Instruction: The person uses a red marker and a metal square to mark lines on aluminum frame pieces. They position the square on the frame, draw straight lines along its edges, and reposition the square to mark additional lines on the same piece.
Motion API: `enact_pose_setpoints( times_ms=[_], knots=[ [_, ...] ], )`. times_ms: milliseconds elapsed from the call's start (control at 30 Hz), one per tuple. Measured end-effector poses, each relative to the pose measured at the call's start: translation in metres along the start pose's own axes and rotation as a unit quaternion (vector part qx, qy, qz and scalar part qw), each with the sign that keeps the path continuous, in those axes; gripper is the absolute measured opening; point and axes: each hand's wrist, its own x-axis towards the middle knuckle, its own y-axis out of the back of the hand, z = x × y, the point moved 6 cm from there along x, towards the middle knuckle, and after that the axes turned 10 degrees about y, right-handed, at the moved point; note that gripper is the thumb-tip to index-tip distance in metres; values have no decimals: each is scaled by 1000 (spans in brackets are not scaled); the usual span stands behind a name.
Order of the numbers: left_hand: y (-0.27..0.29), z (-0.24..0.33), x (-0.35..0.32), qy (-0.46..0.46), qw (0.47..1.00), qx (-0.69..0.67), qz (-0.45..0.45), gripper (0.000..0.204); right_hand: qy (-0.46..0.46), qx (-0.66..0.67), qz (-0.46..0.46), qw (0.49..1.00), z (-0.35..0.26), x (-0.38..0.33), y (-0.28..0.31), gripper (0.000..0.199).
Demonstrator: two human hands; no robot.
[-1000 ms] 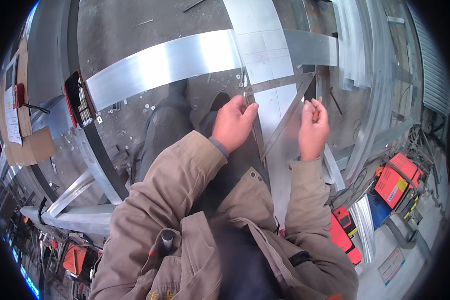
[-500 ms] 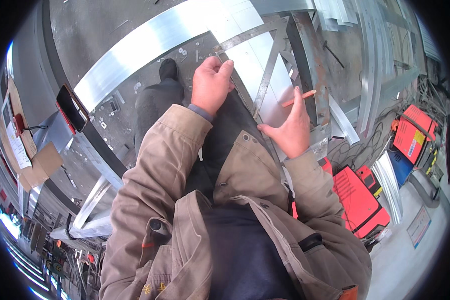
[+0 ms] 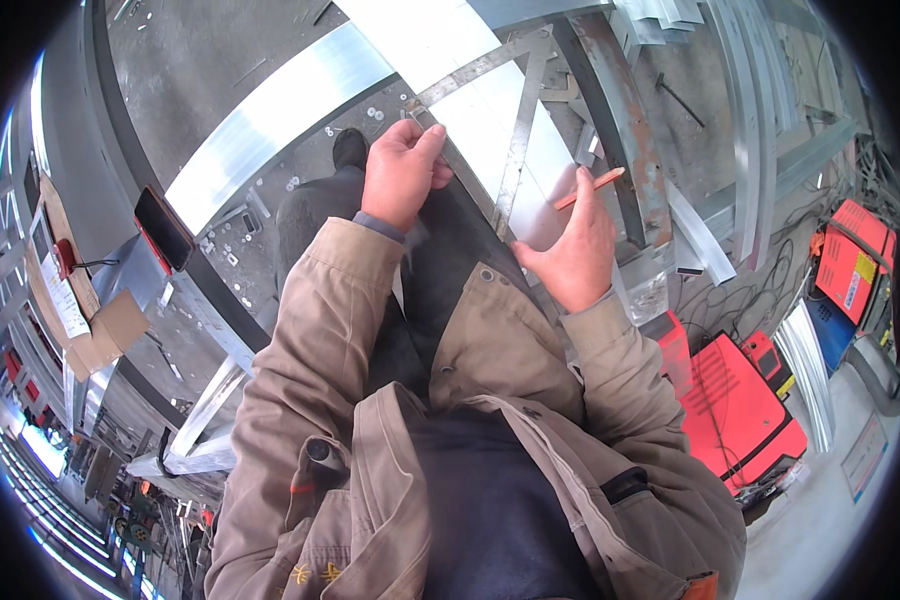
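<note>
Left hand (image 3: 400, 175) curled beside the square (image 3: 518, 150), grip unclear; right hand (image 3: 580, 255) spread, pencil (image 3: 610, 178) between its fingers. Square, between and beyond the hands, overlies the sheet (image 3: 480, 120); steady pressure should keep it true.

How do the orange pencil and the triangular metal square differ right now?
Colour: the pencil is orange, the square dull grey. Shape: the pencil is a slim stick, the square a much larger open triangle. Position: the pencil sits at the right hand's fingers; the square lies across the pale strip.
</note>
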Motion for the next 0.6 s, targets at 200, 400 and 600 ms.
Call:
enact_pose_setpoints(
  times_ms=[200, 400, 600],
  knots=[
    [1, 3, -2, 5, 1000, 25, 1, 29, -13, -13, -13, 1000, 3, -3, -1, 130],
    [-3, -1, -3, -17, 999, 5, 30, 31, -32, 3, -35, 999, 6, -2, -5, 129],
    [-5, -5, -2, -24, 999, 3, 25, 31, -58, 4, -57, 997, 5, -2, -3, 129]
  ],
)
